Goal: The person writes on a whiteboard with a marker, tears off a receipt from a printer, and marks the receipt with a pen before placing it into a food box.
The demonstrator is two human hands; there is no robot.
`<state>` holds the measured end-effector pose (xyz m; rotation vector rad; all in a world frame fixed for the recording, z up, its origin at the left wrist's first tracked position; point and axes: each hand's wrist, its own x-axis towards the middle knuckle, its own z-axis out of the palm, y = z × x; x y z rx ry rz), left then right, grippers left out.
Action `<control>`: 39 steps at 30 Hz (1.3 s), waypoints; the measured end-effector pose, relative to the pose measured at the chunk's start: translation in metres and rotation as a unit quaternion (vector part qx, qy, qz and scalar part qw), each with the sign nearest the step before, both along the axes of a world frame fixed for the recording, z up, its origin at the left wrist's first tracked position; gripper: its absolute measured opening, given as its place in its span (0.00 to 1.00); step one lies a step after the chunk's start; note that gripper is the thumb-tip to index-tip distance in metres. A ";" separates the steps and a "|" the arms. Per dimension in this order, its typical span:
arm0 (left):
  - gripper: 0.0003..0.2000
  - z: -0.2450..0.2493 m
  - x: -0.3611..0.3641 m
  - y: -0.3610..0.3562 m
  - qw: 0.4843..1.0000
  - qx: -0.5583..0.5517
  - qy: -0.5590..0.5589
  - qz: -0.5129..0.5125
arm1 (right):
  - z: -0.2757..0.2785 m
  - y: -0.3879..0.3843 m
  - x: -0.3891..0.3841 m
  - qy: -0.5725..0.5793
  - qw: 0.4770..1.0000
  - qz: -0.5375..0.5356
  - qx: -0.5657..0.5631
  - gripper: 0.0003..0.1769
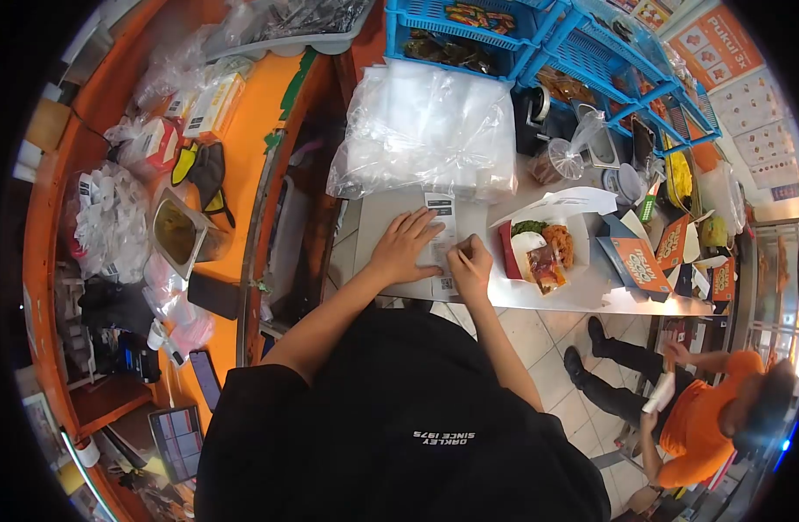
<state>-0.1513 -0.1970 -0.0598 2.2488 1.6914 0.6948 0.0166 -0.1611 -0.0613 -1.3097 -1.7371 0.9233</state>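
A long white printed receipt (442,228) lies on the metal counter (378,222) in front of me. My left hand (406,250) rests flat on the receipt's left side, fingers spread. Over its right edge, my right hand (471,266) is closed in a writing grip around what looks like a dark pen (464,253), mostly hidden by the fingers. Just right of that hand stands an open paper box (509,250) holding rice (528,241), fried chicken (558,239), green leaves (527,227) and a glossy sauced piece (546,265).
Clear plastic bags (430,130) are stacked behind the receipt. Blue baskets (469,56) stand at the back. Printed food boxes (636,263) sit at the right. An orange counter (251,148) on the left bears a metal container (180,230). A person in orange (700,426) stands at lower right.
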 end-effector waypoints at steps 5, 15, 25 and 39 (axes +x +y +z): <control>0.38 0.002 0.000 -0.001 1.000 -0.013 0.008 0.001 | 0.003 -0.009 -0.008 0.057 0.997 -0.007 -0.050 0.10; 0.39 0.005 0.003 0.001 1.000 -0.016 -0.002 0.005 | -0.016 -0.004 0.010 0.124 0.989 -0.018 -0.081 0.08; 0.43 0.007 0.002 0.001 0.999 -0.037 0.014 0.004 | -0.013 -0.007 0.019 0.244 0.951 0.042 -0.185 0.04; 0.43 0.004 0.000 -0.001 1.000 -0.021 0.012 -0.005 | -0.022 -0.011 0.008 0.180 0.960 0.082 -0.196 0.08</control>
